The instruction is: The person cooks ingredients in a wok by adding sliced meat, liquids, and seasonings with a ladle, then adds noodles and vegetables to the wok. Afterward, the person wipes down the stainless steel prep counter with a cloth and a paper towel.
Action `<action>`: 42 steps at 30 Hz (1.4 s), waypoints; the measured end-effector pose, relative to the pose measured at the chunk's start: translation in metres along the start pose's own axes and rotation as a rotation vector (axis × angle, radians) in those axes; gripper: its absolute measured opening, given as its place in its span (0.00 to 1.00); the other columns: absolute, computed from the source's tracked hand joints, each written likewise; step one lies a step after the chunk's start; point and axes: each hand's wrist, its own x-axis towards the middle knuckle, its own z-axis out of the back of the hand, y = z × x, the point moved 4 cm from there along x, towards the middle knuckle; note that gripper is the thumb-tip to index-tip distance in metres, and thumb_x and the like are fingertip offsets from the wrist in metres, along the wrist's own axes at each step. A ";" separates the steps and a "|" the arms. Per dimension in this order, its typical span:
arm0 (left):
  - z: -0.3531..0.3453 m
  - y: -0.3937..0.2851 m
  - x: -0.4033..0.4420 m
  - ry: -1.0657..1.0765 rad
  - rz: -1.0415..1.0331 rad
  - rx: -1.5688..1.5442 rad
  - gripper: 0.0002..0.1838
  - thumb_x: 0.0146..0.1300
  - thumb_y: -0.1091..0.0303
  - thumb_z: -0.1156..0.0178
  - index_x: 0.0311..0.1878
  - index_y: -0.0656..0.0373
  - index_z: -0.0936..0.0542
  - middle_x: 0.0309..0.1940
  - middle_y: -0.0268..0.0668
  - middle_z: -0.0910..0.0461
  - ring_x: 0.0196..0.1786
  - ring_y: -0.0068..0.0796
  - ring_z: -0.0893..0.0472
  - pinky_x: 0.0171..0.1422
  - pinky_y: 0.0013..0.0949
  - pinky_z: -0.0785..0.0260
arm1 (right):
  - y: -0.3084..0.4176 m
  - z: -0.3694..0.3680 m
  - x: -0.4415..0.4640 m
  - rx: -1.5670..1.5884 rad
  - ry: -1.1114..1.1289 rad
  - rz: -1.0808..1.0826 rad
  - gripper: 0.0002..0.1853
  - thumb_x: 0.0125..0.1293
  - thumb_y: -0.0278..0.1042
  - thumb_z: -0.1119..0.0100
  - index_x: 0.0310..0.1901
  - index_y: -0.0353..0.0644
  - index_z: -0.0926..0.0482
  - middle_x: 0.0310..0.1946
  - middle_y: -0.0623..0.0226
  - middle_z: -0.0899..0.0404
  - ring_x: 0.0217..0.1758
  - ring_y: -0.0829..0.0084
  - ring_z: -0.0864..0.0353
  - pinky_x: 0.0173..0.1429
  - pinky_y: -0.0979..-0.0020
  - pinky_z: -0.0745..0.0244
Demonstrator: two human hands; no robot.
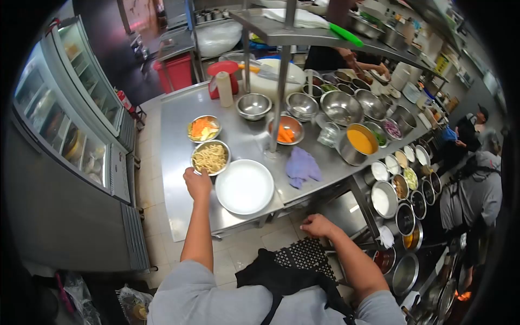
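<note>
My left hand (197, 183) is at the near rim of a metal bowl of noodles (210, 158), its fingers closed on the edge. Just behind that bowl stands another metal bowl with shredded carrot and other cut vegetables (204, 129). A wide white plate (245, 187), bare on top, lies to the right of the noodles. Off the counter's front edge, above the floor and before the black apron (287, 271), my right hand (318, 225) hangs with curled fingers and nothing visible in them.
A purple cloth (302, 167) and a bowl of carrot sticks (286, 130) lie on the steel counter (179, 200). A pot of orange liquid (361, 142) stands further right. A shelf post (281, 81) rises from the counter. Glass-door fridges (65, 124) line the left; people work at right.
</note>
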 end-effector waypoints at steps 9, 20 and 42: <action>-0.012 0.068 0.106 0.100 0.170 -0.034 0.27 0.61 0.49 0.43 0.33 0.72 0.19 0.30 0.56 0.18 0.36 0.53 0.18 0.44 0.46 0.28 | 0.188 0.020 0.083 0.140 -0.035 0.298 0.24 0.60 0.41 0.38 0.52 0.30 0.24 0.34 0.56 0.17 0.26 0.70 0.18 0.36 0.69 0.22; -0.141 0.056 0.257 0.338 0.088 -0.320 0.13 0.57 0.65 0.42 0.34 0.70 0.21 0.26 0.46 0.21 0.27 0.36 0.20 0.30 0.36 0.28 | 0.139 0.009 0.036 0.256 -0.080 0.402 0.22 0.62 0.39 0.38 0.54 0.35 0.23 0.39 0.58 0.18 0.40 0.69 0.18 0.46 0.70 0.22; -0.031 -0.322 -0.671 2.452 -0.338 -0.392 0.09 0.67 0.72 0.48 0.47 0.65 0.24 0.36 0.34 0.21 0.35 0.21 0.20 0.40 0.28 0.23 | -0.212 -0.004 -0.443 -0.175 -1.520 -0.594 0.47 0.58 0.58 0.38 0.74 0.52 0.48 0.72 0.47 0.51 0.73 0.45 0.48 0.74 0.50 0.50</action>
